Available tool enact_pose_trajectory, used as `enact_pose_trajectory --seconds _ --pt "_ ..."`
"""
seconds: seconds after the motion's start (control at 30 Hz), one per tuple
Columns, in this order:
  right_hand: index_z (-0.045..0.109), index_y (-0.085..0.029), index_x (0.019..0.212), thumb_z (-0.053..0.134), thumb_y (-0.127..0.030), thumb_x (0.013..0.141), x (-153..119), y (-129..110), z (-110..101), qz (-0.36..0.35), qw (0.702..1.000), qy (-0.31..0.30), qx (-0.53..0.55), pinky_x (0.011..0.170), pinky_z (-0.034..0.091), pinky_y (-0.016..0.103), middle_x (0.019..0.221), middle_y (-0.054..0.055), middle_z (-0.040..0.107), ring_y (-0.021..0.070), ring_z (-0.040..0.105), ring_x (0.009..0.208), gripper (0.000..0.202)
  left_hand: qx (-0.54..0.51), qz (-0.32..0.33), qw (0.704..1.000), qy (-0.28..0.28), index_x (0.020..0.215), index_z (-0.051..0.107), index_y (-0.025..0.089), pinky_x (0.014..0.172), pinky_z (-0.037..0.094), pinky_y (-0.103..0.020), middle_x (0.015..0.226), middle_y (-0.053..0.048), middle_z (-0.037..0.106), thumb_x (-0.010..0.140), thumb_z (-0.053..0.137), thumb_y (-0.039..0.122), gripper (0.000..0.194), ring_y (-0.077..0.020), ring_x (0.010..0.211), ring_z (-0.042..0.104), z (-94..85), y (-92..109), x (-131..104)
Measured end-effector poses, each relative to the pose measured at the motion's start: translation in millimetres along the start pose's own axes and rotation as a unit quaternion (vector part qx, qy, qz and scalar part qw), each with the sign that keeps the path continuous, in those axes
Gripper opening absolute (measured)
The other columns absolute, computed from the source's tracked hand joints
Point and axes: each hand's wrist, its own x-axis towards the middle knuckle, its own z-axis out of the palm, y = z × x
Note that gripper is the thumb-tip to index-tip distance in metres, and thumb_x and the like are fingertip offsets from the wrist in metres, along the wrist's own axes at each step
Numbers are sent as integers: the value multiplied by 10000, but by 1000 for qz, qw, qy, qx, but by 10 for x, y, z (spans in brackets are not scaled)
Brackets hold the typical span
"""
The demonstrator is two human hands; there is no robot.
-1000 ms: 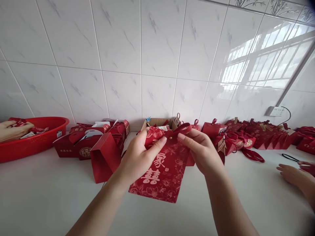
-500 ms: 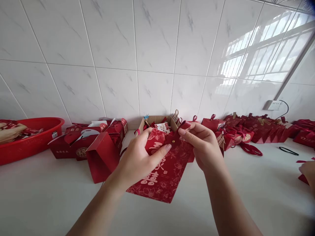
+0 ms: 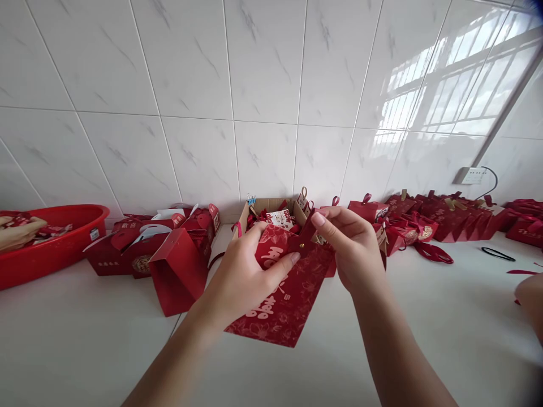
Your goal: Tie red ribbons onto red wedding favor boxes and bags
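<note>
A red gift bag [image 3: 292, 305] with pink characters and flower patterns hangs tilted over the white counter. My left hand [image 3: 250, 277] grips its upper left part, the thumb lying across the front below a small gold stud. At the bag's top right corner, my right hand [image 3: 350, 243] pinches a dark red ribbon [image 3: 311, 223] between thumb and fingers. Behind the bag, a cardboard box [image 3: 271, 204] holds red packets and a white printed card [image 3: 280, 219].
On the left are a red basin [image 3: 80, 249], with another person's hand at it, red gift boxes [image 3: 112, 257] and an open red box [image 3: 180, 271]. Red bags [image 3: 445, 217], a ribbon loop [image 3: 433, 253] and a black band [image 3: 498, 254] lie right. Another person's hand [image 3: 530, 299] shows at the right edge.
The ribbon at the bag's top is pulled straighter by my right hand, and the bag has shifted slightly right. The other person's hand at the right edge has changed position.
</note>
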Motion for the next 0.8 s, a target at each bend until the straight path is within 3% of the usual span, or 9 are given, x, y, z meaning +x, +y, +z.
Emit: enact_pose_trajectory --seconds 0.13,0.3,0.57,0.7,0.8 --pt "693 -205 724 695 -366 815 4 0 -18 -40 999 7 -17 606 464 212 659 -12 628 96 563 643 184 26 -10 1000 10 1031 583 296 732 553 -372 956 -11 695 797 639 514 325 -240 871 665 -27 -30 9" --pt "708 -217 756 711 -342 807 5 -13 -36 -24 1000 -5 -7 623 473 200 684 -15 643 90 575 663 135 36 2 999 21 1028 577 304 746 543 -366 962 -1 690 807 636 497 300 -232 893 655 -41 -32 8" --pt "710 -241 825 705 -264 817 -65 -47 8 -49 998 -12 -28 576 518 193 729 -7 694 103 635 663 25 -15 -5 1000 8 1043 578 305 778 538 -363 973 5 697 795 663 482 317 -224 913 661 -48 -14 -15" --pt "686 -256 906 710 -250 806 -107 -75 17 -22 998 -48 -47 514 508 190 718 -8 682 112 630 633 103 -40 -3 999 9 1014 585 288 775 537 -347 944 10 707 804 665 443 273 -216 895 666 -76 22 -23" --pt "679 -244 937 660 -310 850 -97 -100 -4 -38 995 -55 -73 574 541 202 761 7 689 123 651 695 111 -52 -19 998 -5 998 593 263 745 542 -334 904 1 716 800 671 418 263 -215 852 677 -142 78 -15"
